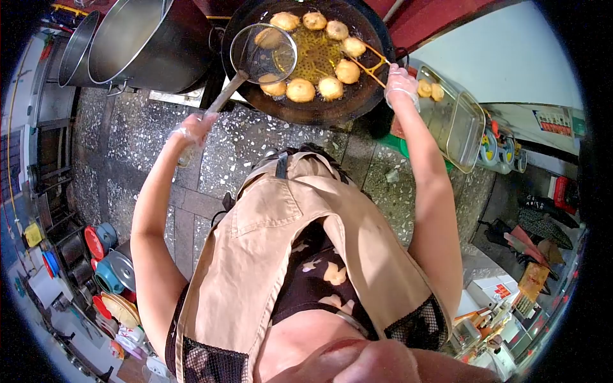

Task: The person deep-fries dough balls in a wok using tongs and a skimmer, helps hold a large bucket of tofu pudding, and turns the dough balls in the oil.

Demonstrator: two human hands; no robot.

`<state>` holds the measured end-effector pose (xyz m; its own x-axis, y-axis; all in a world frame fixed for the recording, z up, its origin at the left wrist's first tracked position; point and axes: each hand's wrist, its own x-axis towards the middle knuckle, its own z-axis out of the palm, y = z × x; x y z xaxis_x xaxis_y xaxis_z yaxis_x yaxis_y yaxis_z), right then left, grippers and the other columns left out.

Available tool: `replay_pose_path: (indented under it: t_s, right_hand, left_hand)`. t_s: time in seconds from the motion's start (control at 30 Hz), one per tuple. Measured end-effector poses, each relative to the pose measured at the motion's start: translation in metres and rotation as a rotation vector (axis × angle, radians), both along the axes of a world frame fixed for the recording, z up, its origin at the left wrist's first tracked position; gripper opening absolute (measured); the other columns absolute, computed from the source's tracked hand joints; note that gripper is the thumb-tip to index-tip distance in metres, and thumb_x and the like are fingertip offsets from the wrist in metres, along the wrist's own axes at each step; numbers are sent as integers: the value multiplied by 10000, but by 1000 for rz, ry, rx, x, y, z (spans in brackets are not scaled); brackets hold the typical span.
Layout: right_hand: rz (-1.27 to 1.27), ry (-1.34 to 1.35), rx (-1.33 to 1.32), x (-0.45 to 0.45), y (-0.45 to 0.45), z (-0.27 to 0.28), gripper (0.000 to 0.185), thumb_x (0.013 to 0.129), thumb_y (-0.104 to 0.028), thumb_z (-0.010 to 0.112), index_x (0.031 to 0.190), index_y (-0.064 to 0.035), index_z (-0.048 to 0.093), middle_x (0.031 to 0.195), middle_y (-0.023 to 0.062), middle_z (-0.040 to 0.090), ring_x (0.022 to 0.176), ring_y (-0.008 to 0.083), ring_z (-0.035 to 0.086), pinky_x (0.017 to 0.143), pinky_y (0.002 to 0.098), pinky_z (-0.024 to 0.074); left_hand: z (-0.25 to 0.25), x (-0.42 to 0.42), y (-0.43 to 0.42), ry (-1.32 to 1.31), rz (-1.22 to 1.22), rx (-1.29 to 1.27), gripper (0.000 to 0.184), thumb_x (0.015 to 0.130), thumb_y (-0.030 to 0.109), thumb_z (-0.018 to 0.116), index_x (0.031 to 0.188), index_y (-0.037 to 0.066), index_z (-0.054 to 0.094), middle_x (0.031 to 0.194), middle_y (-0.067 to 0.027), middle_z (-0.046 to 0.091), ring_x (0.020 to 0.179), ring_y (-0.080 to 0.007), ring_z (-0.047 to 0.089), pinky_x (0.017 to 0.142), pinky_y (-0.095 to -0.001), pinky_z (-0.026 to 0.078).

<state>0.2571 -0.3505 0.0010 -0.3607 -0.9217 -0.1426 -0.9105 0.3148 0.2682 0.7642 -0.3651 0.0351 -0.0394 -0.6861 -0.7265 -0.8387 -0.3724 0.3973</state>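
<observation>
My left hand (pixel 195 130), in a clear plastic glove, is closed around the handle of a wire-mesh skimmer (pixel 228 93). The skimmer's round mesh head is over the left side of a wide dark wok (pixel 306 115), covering part of the oil. Several golden fried dough balls (pixel 301 90) float in a ring in the oil. My right hand (pixel 401 85), also gloved, grips orange-brown tongs (pixel 378 61) at the wok's right edge. The tong tips are spread, close to two balls on the right; whether they touch either is unclear.
Right of the wok, a rectangular metal tray (pixel 461 131) has a few fried balls on it. Large metal pots (pixel 153 48) stand at the upper left. Below is a speckled stone floor (pixel 223 143). Basins (pixel 115 271) are at the lower left, and kitchen goods (pixel 495 306) at the lower right.
</observation>
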Motion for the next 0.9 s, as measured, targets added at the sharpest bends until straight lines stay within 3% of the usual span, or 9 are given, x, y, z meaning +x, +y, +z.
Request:
replay_pose_path:
  t_s: [0.3,0.37,0.47,0.77,0.9]
  right_hand:
    - [-24,6,46,-1,2,-2,288,866,-149,479,1147,-97,446,1107,144,582,987,315,609,804,411,495]
    - [13,63,10,-1,4,-4,251,887,-144,462,1133,-96,476,1052,125,603,939,294,629,749,402,514]
    - [-2,72,26,-1,4,-5,258,888,-143,464,1142,-98,470,1067,128,597,943,289,628,755,400,513]
    - [-7,49,45,4,9,2,303,874,-148,491,1169,-96,444,1117,128,574,980,287,615,792,404,501]
    - [-4,49,53,1,9,0,312,867,-149,507,1167,-90,444,1120,129,573,993,296,609,799,405,499]
  left_hand:
    - [-2,1,-1,-6,-10,-15,545,825,565,554,699,36,529,545,-39,504,433,-151,462,409,-330,382]
    - [-2,0,-1,-6,9,-4,561,819,584,549,703,35,529,545,-38,502,434,-154,462,411,-331,381]
    - [5,-5,0,-103,-48,-8,573,856,559,505,678,17,561,514,-65,528,457,-159,507,476,-334,412]
    - [-7,3,0,-97,-51,-47,626,847,597,481,634,16,577,505,-70,546,460,-166,532,500,-338,436]
    - [-9,6,-2,-72,-57,5,568,825,597,530,748,34,539,567,-34,510,454,-144,457,418,-322,366]
